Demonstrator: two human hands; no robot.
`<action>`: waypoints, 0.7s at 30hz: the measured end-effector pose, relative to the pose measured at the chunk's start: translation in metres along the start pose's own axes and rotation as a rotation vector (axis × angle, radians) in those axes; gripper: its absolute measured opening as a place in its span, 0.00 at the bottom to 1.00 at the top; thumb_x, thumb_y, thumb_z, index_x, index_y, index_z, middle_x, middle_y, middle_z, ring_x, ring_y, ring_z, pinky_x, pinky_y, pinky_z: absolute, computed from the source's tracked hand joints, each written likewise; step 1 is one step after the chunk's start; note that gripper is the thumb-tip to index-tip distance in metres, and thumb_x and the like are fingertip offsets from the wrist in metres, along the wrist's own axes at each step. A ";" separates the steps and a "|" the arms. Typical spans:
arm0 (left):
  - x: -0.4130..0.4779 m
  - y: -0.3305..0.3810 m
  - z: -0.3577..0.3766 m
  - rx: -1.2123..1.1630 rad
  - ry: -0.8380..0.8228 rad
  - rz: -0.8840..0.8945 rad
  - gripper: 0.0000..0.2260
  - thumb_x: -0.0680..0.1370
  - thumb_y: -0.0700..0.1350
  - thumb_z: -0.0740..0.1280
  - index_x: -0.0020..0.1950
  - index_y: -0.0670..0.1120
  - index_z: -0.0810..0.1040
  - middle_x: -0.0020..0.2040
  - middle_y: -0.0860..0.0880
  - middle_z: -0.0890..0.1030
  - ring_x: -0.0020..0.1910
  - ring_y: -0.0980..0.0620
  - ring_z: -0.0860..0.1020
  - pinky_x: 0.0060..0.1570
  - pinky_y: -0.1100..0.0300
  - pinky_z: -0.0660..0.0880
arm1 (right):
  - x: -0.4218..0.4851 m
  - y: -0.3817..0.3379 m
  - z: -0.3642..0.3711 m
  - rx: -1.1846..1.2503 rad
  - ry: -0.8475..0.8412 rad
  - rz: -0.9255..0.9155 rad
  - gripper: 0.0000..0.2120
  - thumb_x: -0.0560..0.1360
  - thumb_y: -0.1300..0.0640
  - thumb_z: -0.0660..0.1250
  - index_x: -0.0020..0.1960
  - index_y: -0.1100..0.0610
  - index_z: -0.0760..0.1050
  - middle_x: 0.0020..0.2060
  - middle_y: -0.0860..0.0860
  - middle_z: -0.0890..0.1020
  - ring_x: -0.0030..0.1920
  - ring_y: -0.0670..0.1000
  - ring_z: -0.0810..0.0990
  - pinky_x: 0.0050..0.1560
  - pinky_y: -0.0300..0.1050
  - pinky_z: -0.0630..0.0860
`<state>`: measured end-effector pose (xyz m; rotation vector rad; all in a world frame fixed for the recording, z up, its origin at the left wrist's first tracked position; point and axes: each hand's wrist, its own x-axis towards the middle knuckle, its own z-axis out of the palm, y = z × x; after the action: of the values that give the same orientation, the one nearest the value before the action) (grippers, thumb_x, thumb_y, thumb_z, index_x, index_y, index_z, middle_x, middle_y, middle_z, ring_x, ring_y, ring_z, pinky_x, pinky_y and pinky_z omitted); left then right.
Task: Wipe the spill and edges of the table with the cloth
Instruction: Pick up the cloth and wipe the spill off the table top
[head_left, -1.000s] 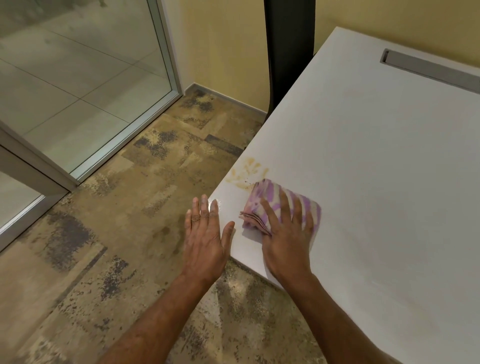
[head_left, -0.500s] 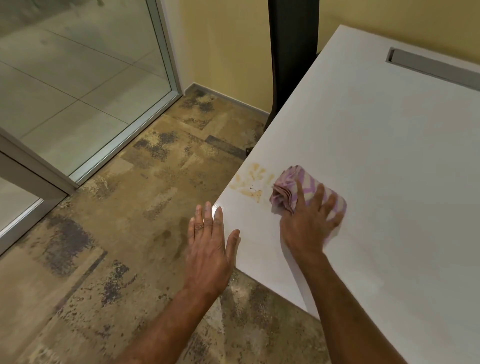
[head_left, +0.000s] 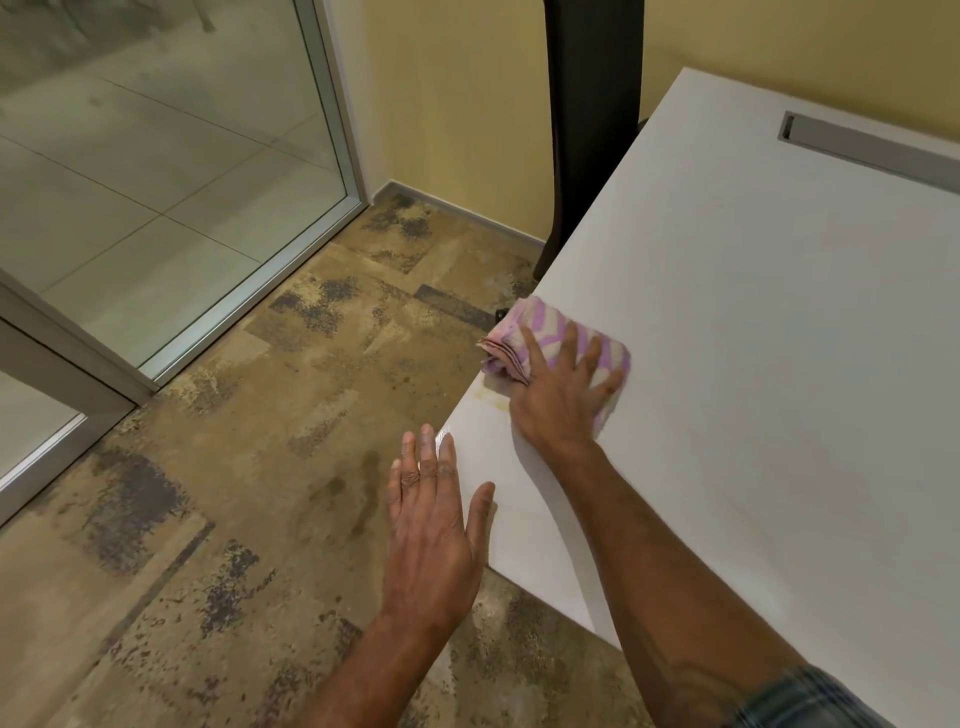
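Note:
A folded pink-and-white striped cloth (head_left: 540, 328) lies at the left edge of the white table (head_left: 753, 364), overhanging it slightly. My right hand (head_left: 563, 392) presses flat on the cloth with spread fingers. A faint yellowish smear of the spill (head_left: 493, 397) shows just below the cloth by the edge; the cloth hides the remainder. My left hand (head_left: 434, 525) hovers flat and open beside the table's near corner, its thumb over the tabletop.
A grey cable slot (head_left: 872, 148) is set into the table's far side. A dark post (head_left: 592, 119) stands against the yellow wall behind the table edge. A glass door (head_left: 156, 171) with a metal frame is at the left over mottled brown flooring.
My right hand pushed the cloth farther along the table and out to its left edge, over the orange spill, which is now mostly covered. My left hand stayed by the corner.

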<state>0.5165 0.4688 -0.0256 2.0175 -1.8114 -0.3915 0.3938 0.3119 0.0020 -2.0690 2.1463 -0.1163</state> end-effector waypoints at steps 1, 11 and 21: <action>0.000 0.000 0.000 -0.005 0.003 0.002 0.31 0.85 0.60 0.49 0.83 0.46 0.49 0.84 0.48 0.46 0.83 0.52 0.39 0.81 0.48 0.47 | -0.001 -0.004 0.001 -0.019 -0.001 -0.035 0.34 0.83 0.43 0.58 0.83 0.38 0.45 0.84 0.58 0.43 0.82 0.69 0.39 0.75 0.77 0.39; -0.001 0.008 -0.007 -0.232 0.072 -0.091 0.34 0.83 0.65 0.46 0.83 0.48 0.42 0.84 0.52 0.41 0.82 0.56 0.36 0.81 0.51 0.44 | -0.031 -0.003 0.019 -0.005 0.024 -0.338 0.30 0.81 0.41 0.54 0.83 0.40 0.56 0.85 0.57 0.51 0.83 0.67 0.44 0.76 0.75 0.40; -0.003 0.014 -0.016 -0.402 0.144 -0.114 0.36 0.81 0.68 0.43 0.83 0.48 0.51 0.84 0.54 0.48 0.82 0.60 0.40 0.79 0.58 0.46 | -0.089 0.018 0.018 0.123 0.014 -0.487 0.31 0.83 0.46 0.57 0.83 0.41 0.53 0.85 0.54 0.51 0.84 0.62 0.43 0.79 0.69 0.38</action>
<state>0.5111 0.4724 -0.0047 1.8176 -1.4044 -0.5767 0.3821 0.4024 -0.0136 -2.4685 1.5522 -0.3099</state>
